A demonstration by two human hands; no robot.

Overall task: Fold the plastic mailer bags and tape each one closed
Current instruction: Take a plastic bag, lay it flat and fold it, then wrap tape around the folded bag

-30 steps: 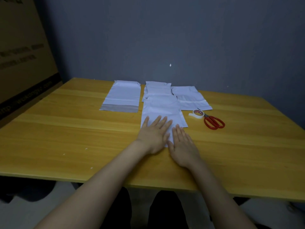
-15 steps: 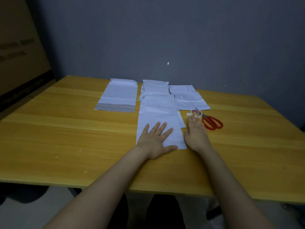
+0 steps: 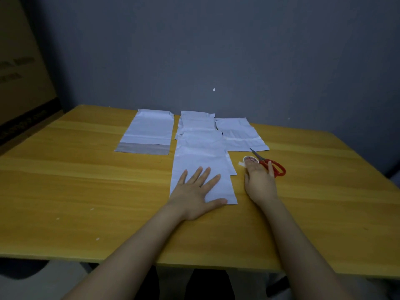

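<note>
A white mailer bag (image 3: pixel 201 156) lies flat on the table's middle, its near end under my left hand (image 3: pixel 198 191), which presses it with fingers spread and straight. To its right, my right hand (image 3: pixel 259 180) stretches forward. Its fingertips touch the near side of a small tape roll (image 3: pixel 250 159), and the little finger lies across the handles of the red scissors (image 3: pixel 276 167). A loose tape end sticks out at the roll's left. Whether the fingers grip the roll is hidden.
Three more white mailer bags lie at the back: one with a grey strip (image 3: pixel 147 135) at the left, one (image 3: pixel 198 121) in the middle, one (image 3: pixel 240 135) at the right. The wooden table (image 3: pixel 86 191) ends near my body. A cardboard box (image 3: pixel 19 83) stands at the left.
My right hand has left the bag and moved right and forward to the tape roll and scissors. My left hand stays flat on the bag.
</note>
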